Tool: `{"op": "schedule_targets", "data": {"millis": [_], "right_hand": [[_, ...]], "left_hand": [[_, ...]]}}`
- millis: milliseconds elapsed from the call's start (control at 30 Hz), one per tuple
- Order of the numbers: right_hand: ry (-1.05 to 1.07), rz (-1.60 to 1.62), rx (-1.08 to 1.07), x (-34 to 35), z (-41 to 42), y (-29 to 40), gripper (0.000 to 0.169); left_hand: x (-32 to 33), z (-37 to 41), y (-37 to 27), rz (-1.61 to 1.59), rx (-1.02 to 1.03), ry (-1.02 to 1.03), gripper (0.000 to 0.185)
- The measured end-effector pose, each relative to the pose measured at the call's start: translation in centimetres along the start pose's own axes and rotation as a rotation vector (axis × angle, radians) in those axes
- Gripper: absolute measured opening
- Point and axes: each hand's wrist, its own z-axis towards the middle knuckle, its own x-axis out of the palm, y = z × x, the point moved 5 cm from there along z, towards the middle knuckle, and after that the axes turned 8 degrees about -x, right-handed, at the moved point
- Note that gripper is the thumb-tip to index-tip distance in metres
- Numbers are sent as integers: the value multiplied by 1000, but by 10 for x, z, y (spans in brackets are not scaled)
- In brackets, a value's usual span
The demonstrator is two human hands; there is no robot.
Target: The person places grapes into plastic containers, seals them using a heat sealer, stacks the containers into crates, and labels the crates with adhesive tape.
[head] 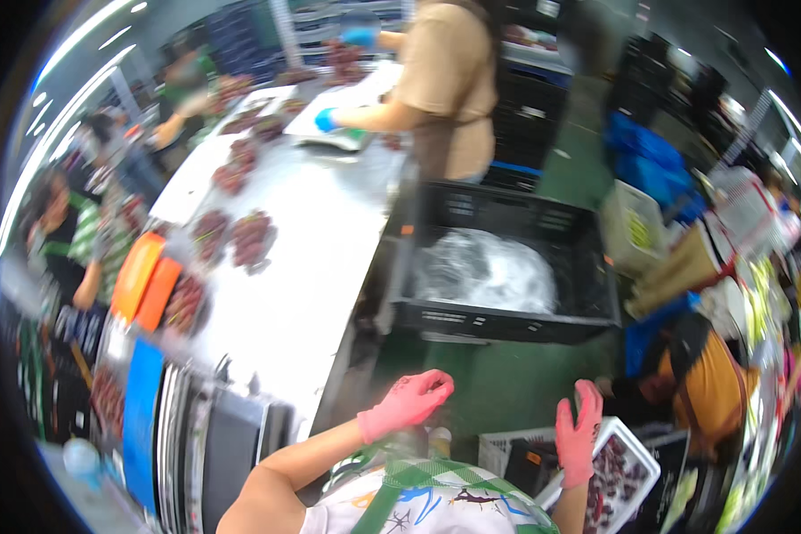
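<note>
My left hand [410,400], in a pink glove, hovers over the green floor [494,374] with its fingers loosely curled and nothing visible in them. Also gloved in pink, my right hand [577,430] is raised with thumb and fingers apart, holding nothing. Below it in the picture is a white foam box [647,460] with dark red fruit. Ahead of both hands stands a black plastic crate [507,320], with clear plastic film or bags [487,270] heaped inside. To the left, several bunches of red grapes [252,237] lie on a white-topped table [294,280].
Across the table a person in a tan shirt [450,73] wears blue gloves beside a weighing scale [330,130]. Orange trays [148,284] stand at the table's left edge. A person in orange [707,380] bends at the right, near a whitish bin [634,227].
</note>
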Motion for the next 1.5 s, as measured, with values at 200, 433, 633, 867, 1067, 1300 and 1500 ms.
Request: {"op": "schedule_targets", "data": {"millis": [200, 433, 633, 867, 1067, 1300, 1500], "right_hand": [[254, 276, -297, 121, 54, 104, 39], [700, 582, -362, 265, 44, 216, 40], [813, 453, -684, 341, 74, 287, 39], [894, 426, -559, 519, 178, 314, 47], [1024, 483, -402, 724, 268, 365, 61], [1650, 220, -354, 797, 292, 389, 63], [1849, 293, -235, 798, 291, 357, 55]], "left_hand": [[-73, -75, 111, -284, -82, -385, 36], [-128, -102, 133, -639, -19, -410, 39], [-197, -99, 128, -852, -52, -461, 43], [-288, -13, 153, -768, -38, -809, 60], [-401, 22, 194, -861, -118, -1059, 72], [-486, 50, 210, -1228, -128, -989, 71], [-501, 52, 212, -1251, -147, -846, 55]]}}
